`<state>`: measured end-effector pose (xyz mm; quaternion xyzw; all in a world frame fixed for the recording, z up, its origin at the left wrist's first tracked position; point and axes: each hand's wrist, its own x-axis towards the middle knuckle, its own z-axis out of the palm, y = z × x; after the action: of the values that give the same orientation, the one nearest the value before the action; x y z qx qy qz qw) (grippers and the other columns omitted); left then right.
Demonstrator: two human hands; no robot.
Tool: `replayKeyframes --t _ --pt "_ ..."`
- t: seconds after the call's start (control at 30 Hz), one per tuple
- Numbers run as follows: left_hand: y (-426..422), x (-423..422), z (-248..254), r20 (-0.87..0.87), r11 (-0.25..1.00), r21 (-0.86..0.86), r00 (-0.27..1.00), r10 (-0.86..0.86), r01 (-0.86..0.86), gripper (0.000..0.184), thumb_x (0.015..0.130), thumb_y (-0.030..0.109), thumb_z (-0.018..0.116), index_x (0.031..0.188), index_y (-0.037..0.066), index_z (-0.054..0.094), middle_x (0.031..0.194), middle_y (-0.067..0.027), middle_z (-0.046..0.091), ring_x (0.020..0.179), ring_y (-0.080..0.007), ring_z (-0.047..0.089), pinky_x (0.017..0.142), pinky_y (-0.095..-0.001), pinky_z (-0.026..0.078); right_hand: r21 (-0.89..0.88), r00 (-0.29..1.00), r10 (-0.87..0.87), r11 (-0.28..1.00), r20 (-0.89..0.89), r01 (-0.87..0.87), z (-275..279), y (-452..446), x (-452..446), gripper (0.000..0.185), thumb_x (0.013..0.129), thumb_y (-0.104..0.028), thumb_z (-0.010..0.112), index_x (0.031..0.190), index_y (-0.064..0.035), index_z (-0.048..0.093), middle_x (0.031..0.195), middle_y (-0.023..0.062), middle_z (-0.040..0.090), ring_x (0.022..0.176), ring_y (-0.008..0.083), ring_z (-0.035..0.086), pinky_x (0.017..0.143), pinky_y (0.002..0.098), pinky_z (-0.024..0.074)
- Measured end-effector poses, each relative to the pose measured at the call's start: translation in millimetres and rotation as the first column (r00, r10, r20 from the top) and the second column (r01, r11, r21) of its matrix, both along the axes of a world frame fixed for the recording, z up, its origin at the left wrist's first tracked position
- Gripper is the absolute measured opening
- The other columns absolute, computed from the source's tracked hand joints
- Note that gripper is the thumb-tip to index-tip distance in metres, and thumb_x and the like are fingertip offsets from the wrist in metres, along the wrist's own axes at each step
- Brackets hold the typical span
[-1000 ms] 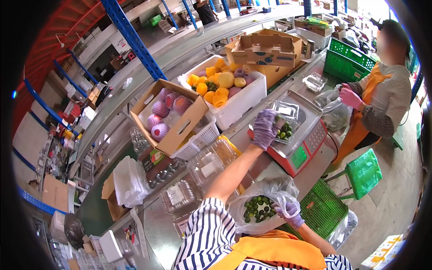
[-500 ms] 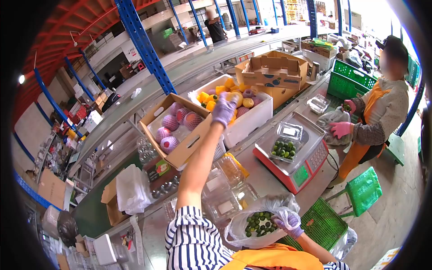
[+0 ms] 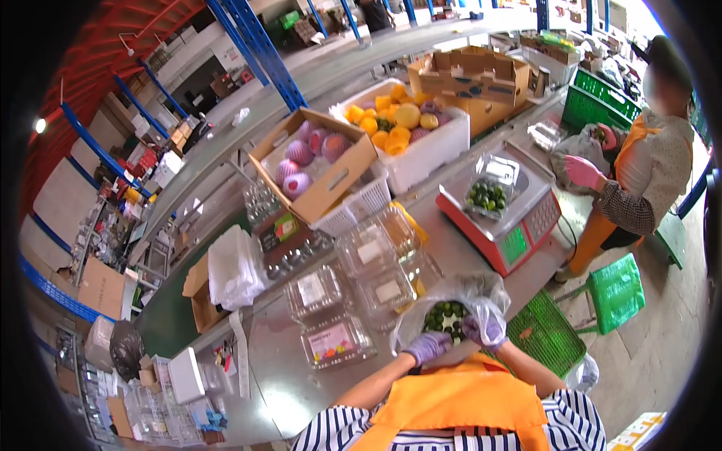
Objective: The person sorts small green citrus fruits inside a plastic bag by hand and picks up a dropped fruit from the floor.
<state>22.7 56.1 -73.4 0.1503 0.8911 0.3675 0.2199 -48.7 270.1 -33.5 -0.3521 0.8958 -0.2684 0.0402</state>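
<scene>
A clear plastic bag (image 3: 410,319) of small green fruit (image 3: 445,319) lies open at the table's near edge. My left hand (image 3: 427,347), in a purple glove, is closed on its near left rim. My right hand (image 3: 485,331), gloved alike, grips the rim on the right side. Beyond the bag, a red scale (image 3: 496,237) carries an open clear container (image 3: 496,171) with green fruit in it. Several clear containers (image 3: 368,248) stand left of the bag.
A cardboard box (image 3: 331,180) of netted fruit and a white foam box (image 3: 429,154) of yellow fruit stand farther back. On the right are a green crate (image 3: 545,334), a green stool (image 3: 615,293) and a co-worker (image 3: 654,158) in pink gloves holding a bag.
My left hand left the container on the scale, swung left over the fruit boxes, then came down to the bag. My right hand has stayed at the bag. The view has shifted.
</scene>
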Motion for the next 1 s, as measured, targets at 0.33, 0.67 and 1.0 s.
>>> replayKeyframes --t 0.33,0.67,1.0 --pt "15.7 12.6 30.6 0.0 0.916 -0.04 0.917 0.398 -0.398 0.029 0.086 0.036 0.056 0.098 0.011 0.064 0.089 -0.0188 0.065 0.083 -0.0364 0.062 0.074 -0.0416 0.048 -0.158 0.998 -0.058 0.986 0.016 0.06 -13.6 -8.5 0.5 0.024 0.08 -0.031 0.061 0.094 -0.0122 0.067 0.094 0.0146 0.063 0.098 0.0362 0.055 0.088 0.0467 0.0421" --pt "15.7 13.2 28.8 0.021 0.915 -0.055 0.915 0.402 -0.4 0.033 0.088 0.039 0.053 0.102 0.011 0.063 0.091 -0.019 0.065 0.086 -0.037 0.062 0.077 -0.044 0.048 -0.275 0.995 -0.099 0.957 -0.028 0.088 -24.1 -8.6 3.4 0.029 0.074 -0.013 0.066 0.102 -0.0073 0.062 0.092 0.0106 0.064 0.091 0.0309 0.058 0.085 0.0404 0.045" --pt "15.9 11.6 29.6 0.029 0.913 -0.073 0.914 0.404 -0.402 0.032 0.088 0.038 0.053 0.103 0.011 0.063 0.092 -0.0187 0.065 0.087 -0.0372 0.061 0.077 -0.0442 0.048 -0.32 0.994 -0.102 0.944 -0.041 0.083 -21.7 -8.1 4.1 0.031 0.074 -0.013 0.067 0.105 -0.007 0.062 0.093 0.01 0.064 0.092 0.0301 0.058 0.085 0.0388 0.0452"
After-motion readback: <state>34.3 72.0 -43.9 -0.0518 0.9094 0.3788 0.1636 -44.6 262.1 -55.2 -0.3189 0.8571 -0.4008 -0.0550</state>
